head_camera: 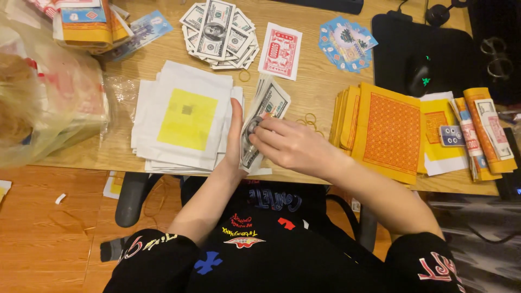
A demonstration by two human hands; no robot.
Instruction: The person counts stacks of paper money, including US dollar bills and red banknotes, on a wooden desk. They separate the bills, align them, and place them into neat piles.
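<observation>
A wooden bench (320, 81) fills the upper part of the head view, above an orange wood floor. At the near edge, the left hand (234, 135) stands upright, its fingers clamped on a bundle of grey-green play banknotes (268, 106). The bundle's long axis runs from the palm up and slightly right, away from the person. The right hand (290, 145) lies just right of the bundle, fingers together, pinching at its lower face; what they grip is hidden. Touching the left hand's back lies a stack of white paper sheets with a yellow square (187, 119). Right of the bundle come two rubber bands (309, 119), then orange patterned paper stacks (388, 133). Beyond the bundle, a loose banknote heap (220, 35) leaves little bare wood.
</observation>
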